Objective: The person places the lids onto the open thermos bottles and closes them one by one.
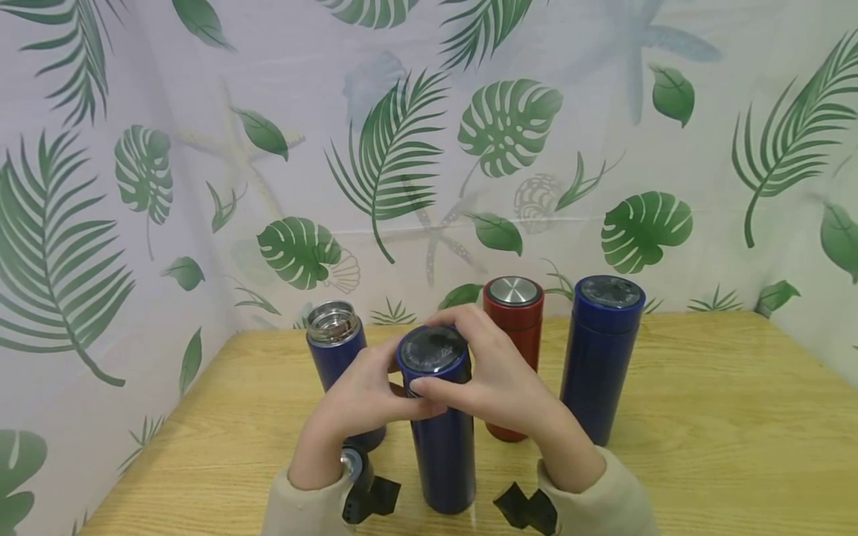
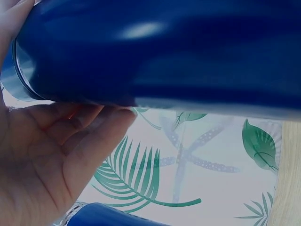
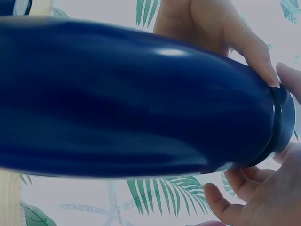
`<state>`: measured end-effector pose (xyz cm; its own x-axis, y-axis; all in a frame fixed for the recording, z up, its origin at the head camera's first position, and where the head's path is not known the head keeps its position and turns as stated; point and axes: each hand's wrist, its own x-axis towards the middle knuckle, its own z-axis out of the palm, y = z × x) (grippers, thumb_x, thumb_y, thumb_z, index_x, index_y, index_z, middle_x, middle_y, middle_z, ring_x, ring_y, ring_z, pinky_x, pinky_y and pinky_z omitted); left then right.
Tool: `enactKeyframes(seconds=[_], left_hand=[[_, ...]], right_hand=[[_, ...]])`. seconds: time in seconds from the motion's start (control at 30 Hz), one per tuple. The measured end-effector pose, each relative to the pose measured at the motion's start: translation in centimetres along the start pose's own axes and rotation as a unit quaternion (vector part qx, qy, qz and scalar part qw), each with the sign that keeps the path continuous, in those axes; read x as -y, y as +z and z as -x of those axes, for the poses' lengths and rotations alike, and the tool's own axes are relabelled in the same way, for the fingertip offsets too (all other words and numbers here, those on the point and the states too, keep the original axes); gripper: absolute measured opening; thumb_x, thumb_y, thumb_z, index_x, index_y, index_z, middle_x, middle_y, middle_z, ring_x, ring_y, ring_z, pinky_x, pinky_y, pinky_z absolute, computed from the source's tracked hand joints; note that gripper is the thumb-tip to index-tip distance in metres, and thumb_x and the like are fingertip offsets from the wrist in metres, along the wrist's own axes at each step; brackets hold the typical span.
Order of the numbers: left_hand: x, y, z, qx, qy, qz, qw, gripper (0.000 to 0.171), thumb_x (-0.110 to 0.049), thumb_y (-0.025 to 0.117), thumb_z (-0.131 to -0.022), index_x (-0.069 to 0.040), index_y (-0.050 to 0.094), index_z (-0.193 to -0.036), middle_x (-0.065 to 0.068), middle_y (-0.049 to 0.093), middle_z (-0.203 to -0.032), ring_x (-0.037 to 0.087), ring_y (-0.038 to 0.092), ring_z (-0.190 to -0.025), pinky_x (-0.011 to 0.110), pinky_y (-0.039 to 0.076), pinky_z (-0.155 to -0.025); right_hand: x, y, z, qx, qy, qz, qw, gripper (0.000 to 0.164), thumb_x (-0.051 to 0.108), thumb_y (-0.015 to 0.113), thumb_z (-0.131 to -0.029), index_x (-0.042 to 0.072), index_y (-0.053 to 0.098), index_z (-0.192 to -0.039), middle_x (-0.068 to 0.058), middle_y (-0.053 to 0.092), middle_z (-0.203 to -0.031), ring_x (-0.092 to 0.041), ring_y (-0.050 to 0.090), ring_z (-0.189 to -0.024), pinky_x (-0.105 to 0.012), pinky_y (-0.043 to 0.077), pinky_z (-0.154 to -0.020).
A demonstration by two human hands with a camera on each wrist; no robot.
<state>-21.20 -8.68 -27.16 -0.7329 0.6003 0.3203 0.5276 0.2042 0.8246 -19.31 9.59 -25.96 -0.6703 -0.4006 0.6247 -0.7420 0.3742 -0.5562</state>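
Note:
A dark blue thermos flask (image 1: pixel 444 454) stands upright on the table in front of me, its shiny black-topped lid (image 1: pixel 432 350) in place. My left hand (image 1: pixel 365 394) holds the flask's upper body from the left, the thumb lying across the front just below the lid. From the right, my right hand (image 1: pixel 499 376) grips the lid, with its thumb in front and fingers round the back. In the right wrist view a dark seam ring (image 3: pixel 276 125) shows between lid and body. An open blue flask (image 1: pixel 333 350) with a bare steel mouth stands behind my left hand.
A red flask (image 1: pixel 515 320) with a steel-topped lid stands behind my right hand. Farther right is a lidded blue flask (image 1: pixel 599 365). Beside my left wrist sits a small round dark piece (image 1: pixel 354 463) with a grey inside. A leaf-patterned cloth (image 1: pixel 402 223) backs the wooden table (image 1: pixel 724 417).

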Motion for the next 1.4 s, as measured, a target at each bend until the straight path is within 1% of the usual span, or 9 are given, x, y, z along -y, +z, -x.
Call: enactKeyframes(seconds=[0.17,0.27,0.5,0.63,0.83,0.97,1.23,1.4], left_hand=[[-0.16,0.00,-0.05,0.002,-0.001,0.003,1.0000,0.050,-0.009,0.072,-0.072,-0.010,0.052,-0.117,0.002,0.057,-0.107,0.016,0.054,-0.097,0.034,0.051,-0.069],[-0.17,0.03,-0.03,0.002,-0.006,0.005,1.0000,0.049,-0.008,0.072,-0.072,-0.009,0.052,-0.116,0.002,0.057,-0.106,0.016,0.054,-0.097,0.034,0.051,-0.069],[-0.02,0.14,-0.01,0.001,-0.010,0.005,0.9999,0.049,-0.008,0.072,-0.071,-0.010,0.053,-0.116,0.002,0.057,-0.107,0.017,0.054,-0.097,0.032,0.051,-0.068],[0.03,0.13,-0.05,0.000,-0.008,0.002,1.0000,0.050,-0.008,0.072,-0.072,-0.011,0.053,-0.117,0.002,0.057,-0.107,0.016,0.054,-0.097,0.031,0.051,-0.068],[0.01,0.10,-0.11,0.001,-0.002,0.001,1.0000,0.048,-0.009,0.072,-0.072,-0.009,0.053,-0.116,0.003,0.058,-0.105,0.016,0.054,-0.096,0.032,0.051,-0.068],[-0.05,0.11,-0.10,0.001,-0.003,0.001,1.0000,0.048,-0.009,0.072,-0.072,-0.009,0.053,-0.116,0.002,0.058,-0.105,0.016,0.054,-0.096,0.033,0.051,-0.069],[-0.13,0.12,-0.10,0.000,-0.006,-0.001,1.0000,0.049,-0.009,0.072,-0.072,-0.011,0.053,-0.117,0.002,0.057,-0.107,0.016,0.054,-0.097,0.031,0.051,-0.068],[-0.20,0.12,-0.08,0.001,-0.006,0.000,1.0000,0.051,-0.009,0.072,-0.072,-0.012,0.052,-0.119,0.002,0.057,-0.108,0.016,0.053,-0.099,0.031,0.051,-0.069]], right_hand=[[0.02,-0.23,-0.01,0.018,-0.014,-0.019,1.000,0.044,0.016,0.068,-0.076,0.006,0.048,-0.114,-0.003,0.051,-0.112,-0.014,0.049,-0.099,-0.036,0.042,-0.083],[0.01,-0.24,0.02,0.028,-0.011,-0.026,0.999,0.044,0.015,0.067,-0.077,0.006,0.047,-0.115,-0.003,0.051,-0.112,-0.013,0.050,-0.099,-0.035,0.042,-0.084],[0.01,-0.02,0.16,0.004,0.008,-0.002,1.000,0.048,0.022,0.073,-0.072,0.010,0.050,-0.113,0.000,0.049,-0.109,-0.013,0.046,-0.098,-0.035,0.042,-0.082],[-0.01,0.02,0.09,-0.001,0.011,0.004,1.000,0.049,0.022,0.075,-0.071,0.011,0.051,-0.112,0.000,0.049,-0.108,-0.012,0.046,-0.097,-0.034,0.043,-0.081],[-0.02,-0.16,0.03,0.014,-0.008,-0.009,1.000,0.045,0.016,0.069,-0.075,0.006,0.049,-0.114,-0.003,0.051,-0.111,-0.014,0.049,-0.099,-0.035,0.042,-0.084],[0.01,-0.22,0.05,0.021,-0.009,-0.013,1.000,0.044,0.015,0.067,-0.076,0.006,0.048,-0.115,-0.002,0.051,-0.111,-0.013,0.049,-0.099,-0.035,0.042,-0.084],[-0.01,-0.04,0.04,-0.005,0.010,0.005,1.000,0.050,0.021,0.075,-0.070,0.010,0.050,-0.112,0.000,0.050,-0.108,-0.012,0.047,-0.097,-0.035,0.042,-0.081],[0.00,0.04,-0.01,-0.016,0.024,0.016,0.999,0.054,0.024,0.078,-0.066,0.009,0.051,-0.110,0.000,0.048,-0.106,-0.012,0.045,-0.095,-0.034,0.042,-0.079]])
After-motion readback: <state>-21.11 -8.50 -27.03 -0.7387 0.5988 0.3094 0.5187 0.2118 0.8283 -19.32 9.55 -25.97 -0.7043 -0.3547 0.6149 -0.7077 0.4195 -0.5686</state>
